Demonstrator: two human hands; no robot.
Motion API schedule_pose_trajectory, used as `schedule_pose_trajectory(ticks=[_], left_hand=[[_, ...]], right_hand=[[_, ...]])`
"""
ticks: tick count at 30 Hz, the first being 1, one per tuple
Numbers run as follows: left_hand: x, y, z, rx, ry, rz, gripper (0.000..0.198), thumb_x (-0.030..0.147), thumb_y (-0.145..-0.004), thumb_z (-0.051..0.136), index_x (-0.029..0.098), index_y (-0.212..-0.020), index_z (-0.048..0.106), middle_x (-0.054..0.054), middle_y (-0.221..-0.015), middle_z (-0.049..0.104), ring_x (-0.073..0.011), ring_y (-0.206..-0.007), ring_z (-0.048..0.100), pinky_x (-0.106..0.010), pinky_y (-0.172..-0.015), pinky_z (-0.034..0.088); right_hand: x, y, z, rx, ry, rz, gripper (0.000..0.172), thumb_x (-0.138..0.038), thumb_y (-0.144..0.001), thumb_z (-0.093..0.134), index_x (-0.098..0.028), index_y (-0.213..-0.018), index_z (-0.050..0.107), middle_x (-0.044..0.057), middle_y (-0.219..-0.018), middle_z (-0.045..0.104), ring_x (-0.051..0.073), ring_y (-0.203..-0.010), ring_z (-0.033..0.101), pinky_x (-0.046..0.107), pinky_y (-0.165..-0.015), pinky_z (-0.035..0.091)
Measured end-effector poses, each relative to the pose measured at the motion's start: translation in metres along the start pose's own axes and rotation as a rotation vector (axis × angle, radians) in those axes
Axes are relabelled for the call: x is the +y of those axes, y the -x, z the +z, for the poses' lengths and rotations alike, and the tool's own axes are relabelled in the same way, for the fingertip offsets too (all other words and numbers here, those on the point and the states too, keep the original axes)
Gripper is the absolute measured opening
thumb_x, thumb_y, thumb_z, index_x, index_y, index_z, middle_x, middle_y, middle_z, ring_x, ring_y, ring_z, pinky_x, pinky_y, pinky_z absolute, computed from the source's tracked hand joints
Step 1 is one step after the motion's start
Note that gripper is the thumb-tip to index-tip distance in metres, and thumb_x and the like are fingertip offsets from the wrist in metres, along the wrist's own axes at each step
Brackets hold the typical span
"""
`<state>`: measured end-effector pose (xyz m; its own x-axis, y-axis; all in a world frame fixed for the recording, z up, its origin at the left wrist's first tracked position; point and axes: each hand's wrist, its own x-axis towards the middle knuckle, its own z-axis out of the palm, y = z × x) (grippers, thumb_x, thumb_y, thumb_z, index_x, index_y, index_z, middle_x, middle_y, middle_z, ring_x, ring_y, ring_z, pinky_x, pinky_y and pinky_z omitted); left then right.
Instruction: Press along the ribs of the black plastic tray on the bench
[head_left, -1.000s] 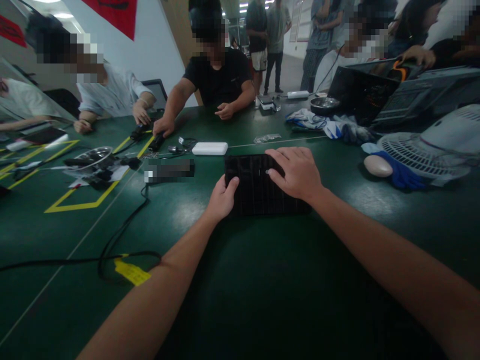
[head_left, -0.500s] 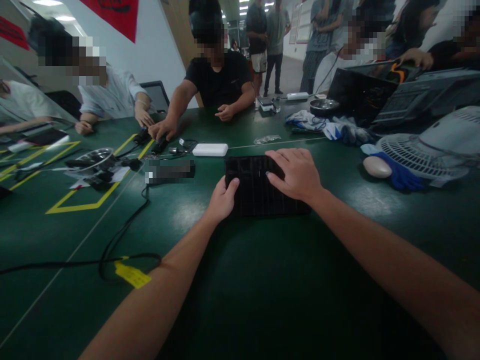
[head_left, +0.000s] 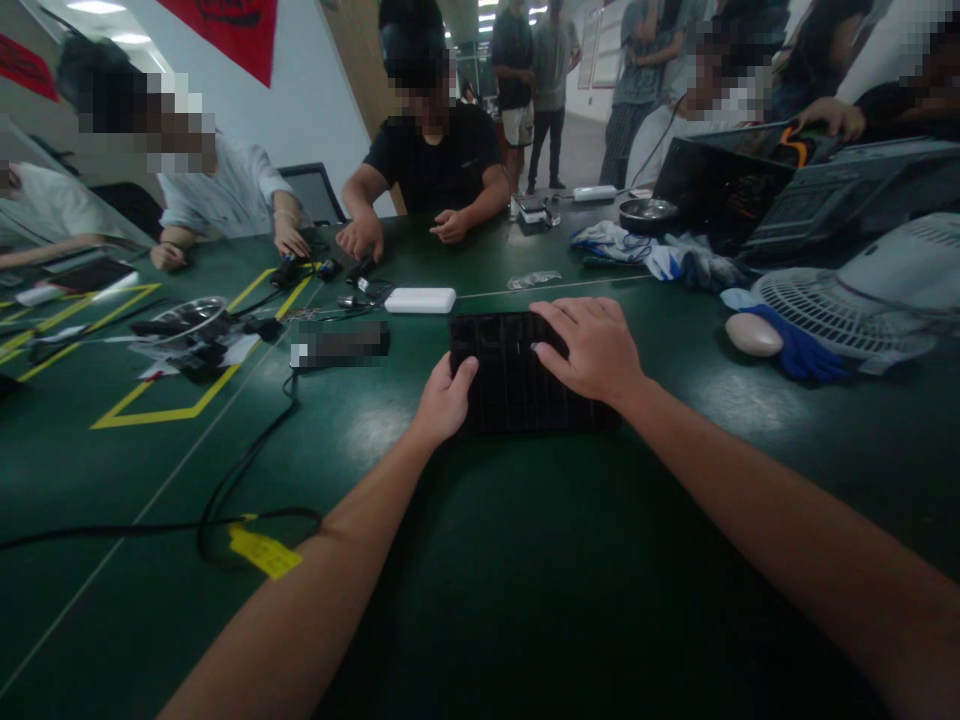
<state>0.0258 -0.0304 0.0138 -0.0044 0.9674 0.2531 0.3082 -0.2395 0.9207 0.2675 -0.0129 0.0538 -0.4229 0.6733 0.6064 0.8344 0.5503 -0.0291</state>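
A flat, black rectangular case (head_left: 499, 385) with a panelled, leather-look surface lies in front of me on the green table. My left hand (head_left: 448, 398) grips its left edge, thumb on top and the other fingers mostly hidden beneath. Over the upper right part of the case rests my right hand (head_left: 592, 345). Its fingers curl at the far edge, and its thumb touches the front near a small shiny spot. Beyond the case's left side is a dark power strip (head_left: 341, 343), and behind that lies a white power-bank-like block (head_left: 420, 300).
A black cable with a yellow tag (head_left: 264, 550) runs beside my left forearm. To the right stand a white fan (head_left: 840, 290), blue gloves (head_left: 814, 350) and a pale rounded object (head_left: 754, 334). A metal bowl (head_left: 196, 318) sits inside yellow tape at left. Co-workers sit across the table.
My hands and the case have stayed in place. Across the table, the co-worker in black has drawn a hand back to the right, with a small dark item now under it.
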Motion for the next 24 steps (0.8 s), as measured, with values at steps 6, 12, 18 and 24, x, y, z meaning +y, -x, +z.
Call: schedule_pose_trajectory(ticks=[6, 12, 18, 24], left_hand=[[0.0006, 0.0009, -0.0004, -0.003, -0.001, -0.008, 0.039, 0.053, -0.091, 0.055, 0.018, -0.103, 0.064, -0.008, -0.102, 0.071, -0.0279, -0.101, 0.064, -0.045, -0.096, 0.049], [0.0002, 0.0006, -0.0004, -0.001, -0.01, -0.01, 0.04, 0.054, -0.091, 0.055, 0.018, -0.104, 0.065, -0.009, -0.105, 0.071, -0.0286, -0.103, 0.064, -0.045, -0.097, 0.049], [0.0006, 0.0008, -0.001, 0.005, -0.015, -0.014, 0.037, 0.052, -0.09, 0.055, 0.018, -0.102, 0.065, -0.008, -0.1, 0.071, -0.0272, -0.098, 0.064, -0.043, -0.094, 0.049], [0.0018, 0.001, -0.0002, -0.001, -0.008, -0.021, 0.038, 0.052, -0.09, 0.055, 0.017, -0.102, 0.064, -0.009, -0.101, 0.07, -0.0276, -0.099, 0.064, -0.044, -0.094, 0.049]], right_hand=[[0.0002, -0.0003, 0.001, 0.003, 0.002, 0.01, 0.046, -0.039, -0.1, 0.042, -0.021, -0.14, 0.056, 0.009, -0.125, 0.067, 0.028, -0.111, 0.056, 0.045, -0.097, 0.034], [0.0014, -0.0002, 0.0011, 0.006, 0.006, 0.001, 0.047, -0.042, -0.101, 0.041, -0.021, -0.14, 0.056, 0.009, -0.124, 0.067, 0.028, -0.11, 0.057, 0.044, -0.096, 0.034], [0.0013, -0.0006, -0.0001, -0.003, 0.0, -0.008, 0.055, -0.05, -0.095, 0.048, -0.02, -0.14, 0.055, 0.01, -0.125, 0.066, 0.029, -0.11, 0.057, 0.045, -0.097, 0.035], [0.0015, 0.0006, 0.0014, 0.004, 0.007, -0.011, 0.059, -0.05, -0.09, 0.055, -0.02, -0.141, 0.054, 0.01, -0.124, 0.066, 0.03, -0.111, 0.056, 0.045, -0.098, 0.034]])
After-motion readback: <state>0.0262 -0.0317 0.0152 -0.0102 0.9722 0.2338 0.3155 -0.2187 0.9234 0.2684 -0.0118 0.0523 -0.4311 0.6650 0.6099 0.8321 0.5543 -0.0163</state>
